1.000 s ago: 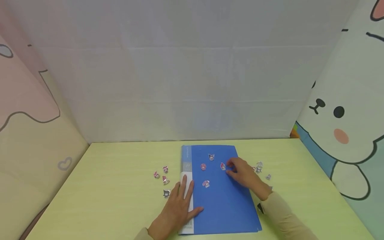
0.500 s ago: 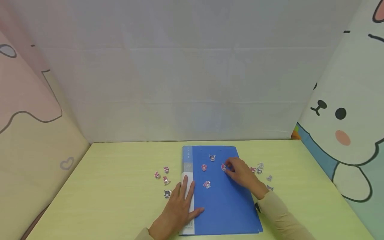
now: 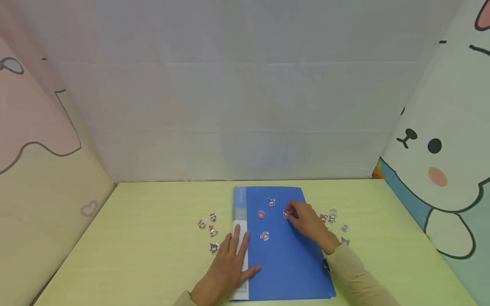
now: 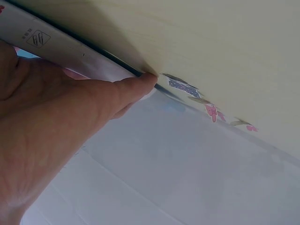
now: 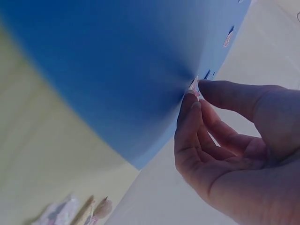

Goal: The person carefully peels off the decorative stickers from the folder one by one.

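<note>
A blue folder lies on the table with its pale spine strip on the left. My left hand rests on that strip, fingers spread and straight. Near the folder's upper right edge, my right hand pinches a small pink-and-white character sticker between thumb and fingertips. In the right wrist view the sticker shows partly, up against the blue cover; the fingers hide the rest. Three other stickers sit on the cover: a dark-eared one, a round pink one and a pink-and-white one.
Left of the folder lie several loose stickers, among them a dark one and a pink one. More loose stickers lie to the right, beyond the right hand. A small black object shows beside the right sleeve. A white cloth hangs behind the table.
My right hand has closed in on the sticker at the upper right of the cover and now pinches it. The left hand stays on the spine. The whole view has shifted slightly.
</note>
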Motion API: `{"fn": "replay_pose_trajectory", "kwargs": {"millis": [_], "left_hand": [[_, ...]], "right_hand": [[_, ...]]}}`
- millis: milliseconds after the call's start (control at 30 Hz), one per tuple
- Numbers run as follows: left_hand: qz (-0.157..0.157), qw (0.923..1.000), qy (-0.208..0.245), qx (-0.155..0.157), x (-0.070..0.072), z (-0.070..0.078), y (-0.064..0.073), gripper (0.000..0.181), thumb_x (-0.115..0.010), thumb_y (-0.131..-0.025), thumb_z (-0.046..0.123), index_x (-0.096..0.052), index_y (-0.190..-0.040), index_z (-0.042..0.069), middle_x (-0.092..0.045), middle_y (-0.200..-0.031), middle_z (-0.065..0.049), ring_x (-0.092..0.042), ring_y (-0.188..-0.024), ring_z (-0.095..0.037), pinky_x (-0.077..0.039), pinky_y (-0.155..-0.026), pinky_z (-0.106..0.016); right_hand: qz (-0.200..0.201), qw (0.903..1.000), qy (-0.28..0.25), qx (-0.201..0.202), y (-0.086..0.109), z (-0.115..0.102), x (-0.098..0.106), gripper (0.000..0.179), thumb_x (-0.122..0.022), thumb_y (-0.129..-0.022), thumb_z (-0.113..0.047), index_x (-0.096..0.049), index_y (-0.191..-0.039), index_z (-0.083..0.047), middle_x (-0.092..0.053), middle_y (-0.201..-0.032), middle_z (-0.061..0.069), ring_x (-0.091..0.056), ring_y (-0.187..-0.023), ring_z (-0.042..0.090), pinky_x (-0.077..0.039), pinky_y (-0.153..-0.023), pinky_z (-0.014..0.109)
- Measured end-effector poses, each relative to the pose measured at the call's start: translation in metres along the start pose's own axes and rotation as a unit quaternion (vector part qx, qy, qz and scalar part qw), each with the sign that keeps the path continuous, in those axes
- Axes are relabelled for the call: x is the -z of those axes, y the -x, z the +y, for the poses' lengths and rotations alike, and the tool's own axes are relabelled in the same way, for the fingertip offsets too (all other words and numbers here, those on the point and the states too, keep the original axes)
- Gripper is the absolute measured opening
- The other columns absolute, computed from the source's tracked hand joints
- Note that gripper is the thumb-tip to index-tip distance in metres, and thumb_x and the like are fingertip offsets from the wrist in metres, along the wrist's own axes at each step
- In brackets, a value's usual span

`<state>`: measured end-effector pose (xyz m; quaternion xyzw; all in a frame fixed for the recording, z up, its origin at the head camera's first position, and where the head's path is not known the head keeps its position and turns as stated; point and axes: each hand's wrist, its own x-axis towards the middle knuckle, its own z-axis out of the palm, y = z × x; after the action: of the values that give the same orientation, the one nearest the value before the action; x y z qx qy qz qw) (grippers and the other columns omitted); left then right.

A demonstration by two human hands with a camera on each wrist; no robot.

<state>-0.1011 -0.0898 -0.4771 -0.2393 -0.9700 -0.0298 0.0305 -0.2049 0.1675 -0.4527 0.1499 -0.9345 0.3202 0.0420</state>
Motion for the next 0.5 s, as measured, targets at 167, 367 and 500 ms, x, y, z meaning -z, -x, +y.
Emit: {"fn": "replay_pose_trajectory", "kwargs": {"millis": [167, 367, 500], "left_hand": [[0.019, 0.9998, 0.002, -0.005, -0.0030, 0.0001, 0.0008, 0.089, -0.043, -0.099, 0.070, -0.036, -0.158, 0.005, -0.030, -0.163, -0.025, -0.043, -0.140, -0.043, -0.039, -0.115, -0.050], [0.027, 0.9996, -0.005, -0.005, -0.0041, 0.0007, 0.0005, 0.090, -0.040, -0.098, 0.073, -0.040, -0.157, 0.005, -0.033, -0.161, -0.025, -0.045, -0.138, -0.043, -0.041, -0.113, -0.051], [0.030, 0.9995, -0.005, -0.007, -0.0059, 0.0002, 0.0002, 0.090, -0.039, -0.099, 0.074, -0.040, -0.156, 0.004, -0.033, -0.160, -0.026, -0.045, -0.138, -0.043, -0.041, -0.112, -0.052]], "right_hand": [[0.010, 0.9999, 0.002, -0.007, 0.0009, 0.0001, -0.0005, 0.008, -0.068, -0.092, 0.006, -0.067, -0.099, 0.002, -0.066, -0.087, 0.009, -0.061, -0.078, 0.020, -0.055, -0.071, 0.038], [0.022, 0.9997, 0.001, 0.012, 0.0038, 0.0005, 0.0022, 0.006, -0.067, -0.093, 0.006, -0.069, -0.096, 0.002, -0.069, -0.087, 0.009, -0.059, -0.076, 0.018, -0.054, -0.069, 0.037], [0.030, 0.9992, -0.005, 0.028, 0.0045, 0.0024, 0.0034, 0.006, -0.068, -0.091, 0.007, -0.069, -0.094, 0.002, -0.069, -0.085, 0.009, -0.059, -0.074, 0.017, -0.053, -0.068, 0.035]]}}
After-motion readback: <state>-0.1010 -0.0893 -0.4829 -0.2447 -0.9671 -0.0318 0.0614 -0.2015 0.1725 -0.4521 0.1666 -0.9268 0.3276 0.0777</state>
